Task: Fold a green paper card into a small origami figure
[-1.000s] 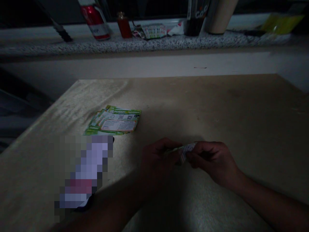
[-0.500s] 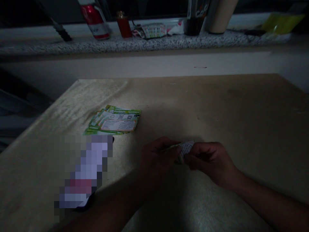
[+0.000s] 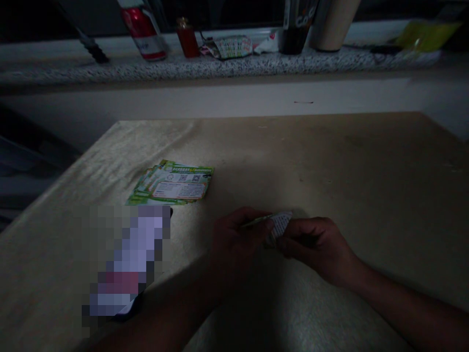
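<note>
Head view, left hand point(image 3: 236, 237) pinching folded printed paper point(image 3: 281, 224), right hand point(image 3: 320, 247) curled, pinching its edge, more print showing than earlier.

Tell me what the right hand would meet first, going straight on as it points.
The paper, right by the right hand; then probably the left hand, though depth is unclear.
</note>
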Motion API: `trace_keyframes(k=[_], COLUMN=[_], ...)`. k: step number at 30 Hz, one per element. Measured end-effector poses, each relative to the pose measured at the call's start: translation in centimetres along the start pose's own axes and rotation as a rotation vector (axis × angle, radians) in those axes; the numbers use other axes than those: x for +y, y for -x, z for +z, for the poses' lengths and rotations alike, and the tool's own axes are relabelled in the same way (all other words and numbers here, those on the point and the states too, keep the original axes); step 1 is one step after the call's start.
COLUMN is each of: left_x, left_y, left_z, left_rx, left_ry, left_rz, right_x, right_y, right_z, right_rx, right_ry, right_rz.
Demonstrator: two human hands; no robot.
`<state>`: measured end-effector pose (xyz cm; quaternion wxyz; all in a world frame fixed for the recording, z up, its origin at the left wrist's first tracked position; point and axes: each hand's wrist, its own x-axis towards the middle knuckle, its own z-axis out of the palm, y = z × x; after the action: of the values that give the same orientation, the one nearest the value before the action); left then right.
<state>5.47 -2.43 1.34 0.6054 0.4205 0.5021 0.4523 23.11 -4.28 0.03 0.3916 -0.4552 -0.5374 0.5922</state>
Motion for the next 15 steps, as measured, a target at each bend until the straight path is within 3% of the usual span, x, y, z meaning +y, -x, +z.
trace_keyframes(k=[15], left_x=[-0.13], left_y=[-0.12], left_z=[0.01], left_rx=[0.02], left_ry=[0.063], left_rz=[-0.037], right_x=[0.43], right_y=[0.13], right_z=[0.09], right_rx=[-0.057], right_ry=[0.127], right_rz=[-0.04])
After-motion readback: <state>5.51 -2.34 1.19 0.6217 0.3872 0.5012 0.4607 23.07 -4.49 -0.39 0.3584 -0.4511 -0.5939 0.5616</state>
